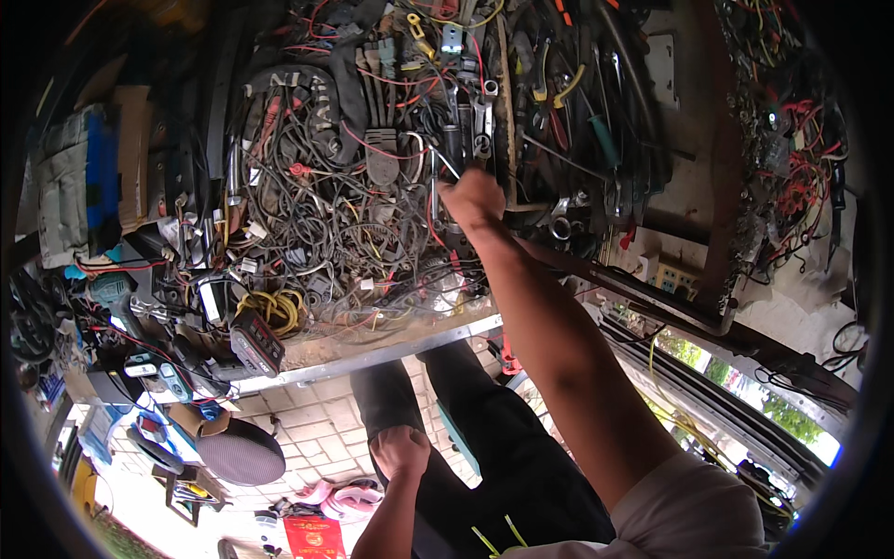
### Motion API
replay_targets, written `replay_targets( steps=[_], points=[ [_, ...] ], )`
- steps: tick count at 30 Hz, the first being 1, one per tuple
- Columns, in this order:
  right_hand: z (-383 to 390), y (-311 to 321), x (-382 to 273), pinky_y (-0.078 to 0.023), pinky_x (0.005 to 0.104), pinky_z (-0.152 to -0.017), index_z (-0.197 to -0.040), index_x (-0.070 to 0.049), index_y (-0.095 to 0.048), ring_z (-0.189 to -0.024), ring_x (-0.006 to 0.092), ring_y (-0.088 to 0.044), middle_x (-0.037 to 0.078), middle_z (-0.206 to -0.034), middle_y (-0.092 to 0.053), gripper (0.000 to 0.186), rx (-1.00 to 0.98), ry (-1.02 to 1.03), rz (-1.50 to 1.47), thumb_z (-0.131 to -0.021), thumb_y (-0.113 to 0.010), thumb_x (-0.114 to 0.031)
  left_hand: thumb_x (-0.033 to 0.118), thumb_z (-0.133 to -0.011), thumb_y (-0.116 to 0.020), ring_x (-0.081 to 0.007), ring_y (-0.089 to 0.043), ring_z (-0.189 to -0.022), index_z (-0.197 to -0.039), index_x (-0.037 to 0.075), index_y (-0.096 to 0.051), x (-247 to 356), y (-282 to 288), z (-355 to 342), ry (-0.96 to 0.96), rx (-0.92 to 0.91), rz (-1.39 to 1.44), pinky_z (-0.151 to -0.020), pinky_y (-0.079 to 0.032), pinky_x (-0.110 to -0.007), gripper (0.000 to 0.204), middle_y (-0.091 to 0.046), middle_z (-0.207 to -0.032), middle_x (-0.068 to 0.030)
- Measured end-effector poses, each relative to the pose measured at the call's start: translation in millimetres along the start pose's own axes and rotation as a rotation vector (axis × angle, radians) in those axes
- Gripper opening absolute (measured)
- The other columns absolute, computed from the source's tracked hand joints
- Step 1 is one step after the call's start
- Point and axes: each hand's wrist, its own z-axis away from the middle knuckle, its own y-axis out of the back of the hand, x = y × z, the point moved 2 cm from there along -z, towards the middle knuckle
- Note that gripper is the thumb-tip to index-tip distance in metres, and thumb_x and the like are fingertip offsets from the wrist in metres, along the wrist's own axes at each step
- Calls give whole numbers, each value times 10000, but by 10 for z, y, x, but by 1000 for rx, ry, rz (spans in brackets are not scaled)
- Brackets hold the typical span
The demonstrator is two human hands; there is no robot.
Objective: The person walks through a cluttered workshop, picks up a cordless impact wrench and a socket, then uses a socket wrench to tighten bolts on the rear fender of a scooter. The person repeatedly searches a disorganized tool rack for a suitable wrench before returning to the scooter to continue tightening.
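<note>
My right hand (477,200) reaches far over the cluttered bench, its fingers closed. From it a thin silver metal rod (445,162) sticks out toward the upper left; its grip end is hidden in the fingers. Just beyond the hand lie several combination wrenches (484,110). Left of it spreads a tangle of dark cables (317,186), with a flat grey multi-strand cable piece (382,158) in it. Low in the view, my left hand (400,452) is curled into a fist against my dark trouser leg, with nothing visible in it.
A metal edge (372,359) runs along the bench front. Pliers and a green-handled screwdriver (603,140) lie right of a wooden divider (507,93). A black battery pack (256,343) sits at the front left. More wires (796,177) hang at the far right. A round dark stool seat (240,455) stands below.
</note>
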Motion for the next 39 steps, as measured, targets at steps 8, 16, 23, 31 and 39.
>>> replay_targets(
  steps=[8, 16, 23, 31, 39],
  points=[
    [-93, 199, 267, -545, 449, -741, -789, 15, -699, -838, 399, -675, 254, -854, -677, 415, 183, -125, -54, -736, -746, -394, 234, -759, -584, -266, -603, -906, -720, 129, -655, -50, -2, 22, 63, -78, 30, -863, -434, -415, 132, -665, -831, -50],
    [-288, 149, 212, -541, 454, -773, -841, 13, -696, -877, 403, -664, 247, -906, -679, 379, 161, 70, -20, -743, -758, -348, 231, -762, -566, -269, -609, -894, -678, 118, -651, -92, 90, 5, 38, -12, 70, -857, -433, -425, 164, -675, -814, -59],
    [224, 72, 423, -497, 453, -692, -864, 45, -668, -785, 397, -673, 241, -763, -671, 322, 189, 83, -489, -825, -665, -275, 236, -760, -573, -262, -610, -894, -682, 120, -652, -109, 42, 62, 59, 76, 74, -853, -441, -425, 161, -668, -796, -47],
    [2540, -95, 875, -458, 562, -701, -927, 9, -548, -823, 495, -586, 296, -815, -607, 295, -479, 381, -180, -933, -483, -279, 610, -872, -467, -306, -241, -1422, -1438, 168, -392, -108, 190, 555, 390, -418, 160, -1125, -88, -618, 722, -309, -1521, -110],
    [2523, 741, 1532, -483, 473, -779, -954, 7, -617, -908, 420, -622, 247, -930, -643, 330, -642, 490, -57, -907, -542, -311, 691, -835, -474, -328, -363, -1372, -1396, 149, -474, -1041, -196, 3158, 904, -301, 697, -1105, -212, -579, 780, -476, -1424, -139]
  ],
)
